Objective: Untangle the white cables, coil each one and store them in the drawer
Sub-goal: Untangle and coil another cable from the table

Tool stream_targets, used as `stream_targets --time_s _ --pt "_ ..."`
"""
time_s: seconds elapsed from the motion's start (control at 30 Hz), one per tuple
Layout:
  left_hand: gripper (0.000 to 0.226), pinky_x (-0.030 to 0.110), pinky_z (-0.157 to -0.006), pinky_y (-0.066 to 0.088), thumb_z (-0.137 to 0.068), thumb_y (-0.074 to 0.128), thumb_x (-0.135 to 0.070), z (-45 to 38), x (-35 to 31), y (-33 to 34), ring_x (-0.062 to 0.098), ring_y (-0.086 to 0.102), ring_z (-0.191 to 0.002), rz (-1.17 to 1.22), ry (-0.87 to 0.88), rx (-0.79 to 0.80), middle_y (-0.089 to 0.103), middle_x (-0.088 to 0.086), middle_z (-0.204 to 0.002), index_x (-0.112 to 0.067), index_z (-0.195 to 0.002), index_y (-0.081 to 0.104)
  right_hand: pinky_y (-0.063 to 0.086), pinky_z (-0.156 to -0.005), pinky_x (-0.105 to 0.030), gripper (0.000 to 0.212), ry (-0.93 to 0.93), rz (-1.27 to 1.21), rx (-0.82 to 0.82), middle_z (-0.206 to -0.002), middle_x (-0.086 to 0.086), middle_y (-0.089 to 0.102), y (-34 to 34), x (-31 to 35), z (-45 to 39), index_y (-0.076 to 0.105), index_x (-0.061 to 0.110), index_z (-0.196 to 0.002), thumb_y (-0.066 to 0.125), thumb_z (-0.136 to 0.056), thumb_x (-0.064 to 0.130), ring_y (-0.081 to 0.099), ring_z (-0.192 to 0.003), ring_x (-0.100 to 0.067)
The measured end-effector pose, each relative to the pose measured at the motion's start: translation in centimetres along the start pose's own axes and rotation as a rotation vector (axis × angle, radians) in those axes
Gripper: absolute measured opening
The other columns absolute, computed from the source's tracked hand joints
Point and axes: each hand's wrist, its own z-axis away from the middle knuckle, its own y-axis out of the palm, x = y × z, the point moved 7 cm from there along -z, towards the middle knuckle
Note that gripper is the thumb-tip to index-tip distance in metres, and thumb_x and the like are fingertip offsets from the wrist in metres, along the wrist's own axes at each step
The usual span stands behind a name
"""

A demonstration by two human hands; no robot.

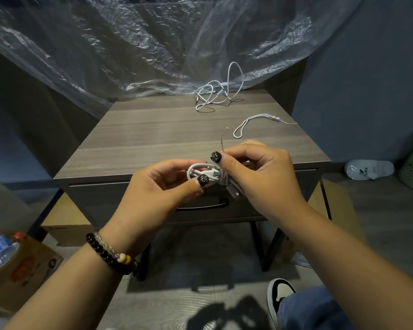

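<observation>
Both hands met just in front of the worktop (153, 144), near the middle of the frame, working on one coiled cable (206, 173). The left hand (157, 186) pinched the looped end of the bundle between thumb and fingers, the dark-painted thumbnail lying on the white strands. The right hand (255, 172) curled round the other end of the same bundle, and its thumb and forefinger nipped a thin wire tie (222, 139) that stuck up above the knuckles. A plug end of the cable hung down below the right hand, in front of the drawer (134, 198), which was shut, its dark handle (204, 204) partly hidden by the hands

Further back on the worktop, in the upper middle of the frame, a second white cable (218, 91) lay in loose, tangled loops, one loop standing up against the clear plastic sheet (129, 44). To the right of the middle a smaller white cord (255, 121) lay in a long loop, apart from the tangle

A beaded bracelet (107, 254) sat on the left wrist. At the lower left of the frame a water bottle (0, 248) rested on a cardboard box (31, 270)
</observation>
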Motion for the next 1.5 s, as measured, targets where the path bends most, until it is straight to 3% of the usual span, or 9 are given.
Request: stream_targets --time_s 0.3,0.43,0.53,0.67,0.83,1.0,1.13,1.27,1.5 --pt "0.033 0.024 -0.083 0.055 -0.075 0.062 0.019 0.0 -0.2 -0.3 0.017 0.07 -0.094 -0.007 0.111 -0.022 0.073 0.005 -0.104 -0.003 -0.1 0.068 0.046 -0.054 -0.019 0.008 0.408 -0.389 0.036 -0.073 -0.014 0.067 0.8 -2.4 0.3 0.074 0.005 -0.084 0.076 -0.077 0.01 0.058 -0.065 -0.02" --pt "0.035 0.031 -0.088 0.055 -0.059 0.074 -0.004 -0.1 0.1 -0.7 0.023 0.069 -0.098 0.033 0.109 -0.024 0.071 0.005 -0.112 -0.005 -0.093 0.068 0.048 -0.061 -0.019 0.017 0.507 -0.355 0.106 -0.089 -0.015 0.072 1.3 -3.4 0.6 0.073 0.01 -0.091 0.078 -0.075 0.013 0.064 -0.076 -0.015" --pt "0.037 0.034 -0.088 0.054 -0.053 0.072 -0.019 -0.1 0.4 -0.9 0.025 0.069 -0.095 0.098 0.106 -0.038 0.07 0.008 -0.112 -0.006 -0.087 0.064 0.048 -0.068 -0.021 0.009 0.546 -0.363 0.139 -0.085 -0.009 0.071 1.4 -3.2 0.8 0.073 0.011 -0.087 0.075 -0.078 0.012 0.063 -0.076 -0.013" --pt "0.036 0.027 -0.079 0.056 -0.056 0.079 -0.011 -0.1 0.2 -0.7 0.022 0.069 -0.095 0.079 0.135 -0.078 0.07 0.012 -0.109 -0.003 -0.083 0.056 0.045 -0.074 -0.025 0.003 0.624 -0.343 0.197 -0.077 -0.002 0.07 1.6 -3.5 1.1 0.072 0.017 -0.078 0.075 -0.079 0.017 0.061 -0.077 -0.012" --pt "0.038 0.023 -0.077 0.056 -0.057 0.073 0.0 -0.1 -0.2 -0.5 0.018 0.071 -0.092 0.087 0.171 -0.094 0.071 0.01 -0.105 -0.002 -0.087 0.051 0.054 -0.069 -0.026 0.018 0.766 -0.552 0.248 -0.078 -0.004 0.067 2.2 -3.5 1.6 0.066 0.014 -0.08 0.075 -0.064 0.017 0.063 -0.076 -0.014" --pt "0.033 0.02 -0.075 0.055 -0.071 0.066 0.019 0.0 -0.6 -0.1 0.014 0.071 -0.092 -0.076 0.255 -0.088 0.071 0.009 -0.1 0.0 -0.091 0.049 0.056 -0.059 -0.021 0.01 0.782 -0.686 0.254 -0.076 -0.005 0.067 2.7 -3.5 1.7 0.065 0.009 -0.079 0.07 -0.076 0.001 0.065 -0.065 -0.009" --pt "0.035 0.025 -0.084 0.055 -0.074 0.064 0.0 0.6 -1.3 0.5 0.012 0.067 -0.099 -0.489 0.441 -0.013 0.067 -0.004 -0.106 -0.011 -0.107 0.056 0.057 -0.063 -0.022 0.015 0.689 -0.545 0.24 -0.08 -0.008 0.067 2.3 -3.4 1.4 0.066 0.007 -0.083 0.072 -0.075 -0.004 0.065 -0.069 -0.014" --pt "0.061 0.028 -0.085 0.055 -0.064 0.064 -0.022 0.1 -0.5 -0.2 0.02 0.066 -0.102 -0.152 0.205 0.093 0.064 0.0 -0.118 -0.016 -0.124 0.053 0.055 -0.072 -0.028 0.033 0.357 0.068 0.133 -0.086 0.003 0.066 0.2 -2.3 0.0 0.067 0.021 -0.092 0.086 -0.065 0.017 0.064 -0.077 -0.016" --pt "0.043 0.025 -0.08 0.055 -0.068 0.071 -0.038 -0.1 -0.7 0.0 0.012 0.07 -0.092 -0.38 0.251 0.035 0.071 0.0 -0.101 -0.014 -0.104 0.069 0.047 -0.062 -0.021 0.049 0.164 0.186 0.156 -0.089 0.009 0.059 1.2 -1.1 0.3 0.059 0.025 -0.102 0.088 -0.062 0.024 0.057 -0.075 -0.007"
